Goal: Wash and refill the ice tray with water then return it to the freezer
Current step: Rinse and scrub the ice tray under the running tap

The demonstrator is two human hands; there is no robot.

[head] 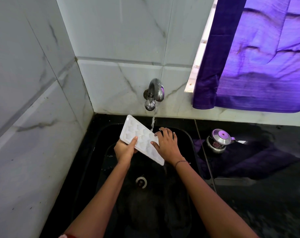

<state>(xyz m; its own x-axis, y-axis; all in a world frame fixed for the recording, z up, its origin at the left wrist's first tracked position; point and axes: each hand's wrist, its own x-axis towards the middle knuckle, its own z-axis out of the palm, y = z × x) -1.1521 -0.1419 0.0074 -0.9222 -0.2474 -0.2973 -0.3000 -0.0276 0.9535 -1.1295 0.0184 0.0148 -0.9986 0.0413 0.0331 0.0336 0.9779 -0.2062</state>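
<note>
We have the white ice tray (140,139) tilted over the black sink (183,134), its near corner dipping low so water runs off it, with our left hand (124,150) clasping the left edge and our right hand (167,143) laid over the right side, fingers spread on the compartments — rubbing rather than gripping, we judge. The stream from the wall tap (153,94) lands on the tray just beside the right hand, so we are in the washing step. Next the tray needs levelling under the flow — then each compartment can fill without spilling onto the counter (265,194).
</note>
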